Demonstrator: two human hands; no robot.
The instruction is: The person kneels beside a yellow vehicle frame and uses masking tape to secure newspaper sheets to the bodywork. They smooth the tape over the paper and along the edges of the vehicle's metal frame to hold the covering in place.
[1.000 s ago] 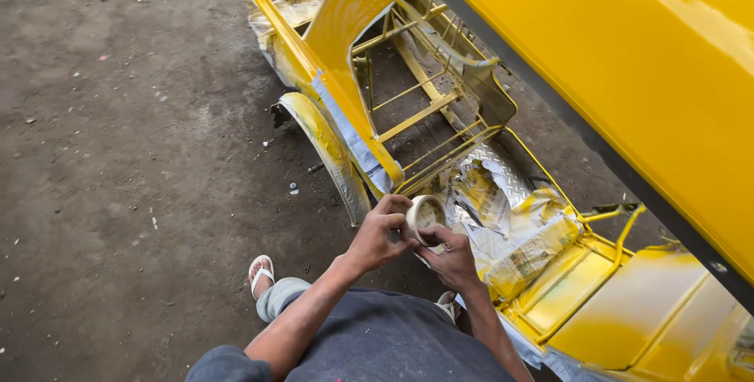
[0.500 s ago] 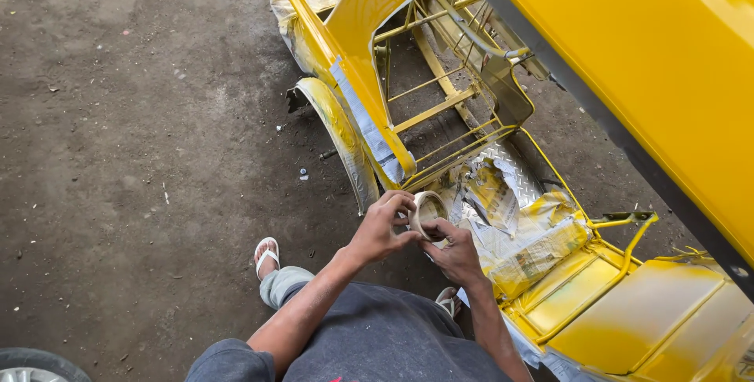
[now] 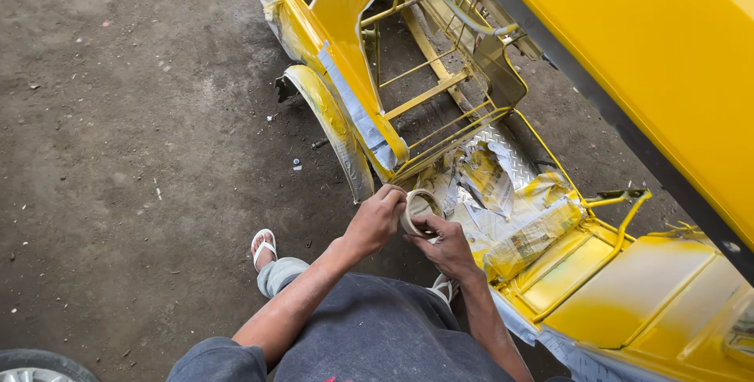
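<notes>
While both of your hands meet in front of your knees, they share a roll of masking tape, a pale beige ring with an open core, held upright just beside the yellow vehicle frame. Your left hand curls over the roll's upper left edge, fingers closed on it; your right hand grips it from below, thumb across the rim. Beyond lie paint-spattered masking paper, the yellow fender and the dirt floor. Compared with a second ago, the hands hold the same grip; a tyre has entered at lower left.
</notes>
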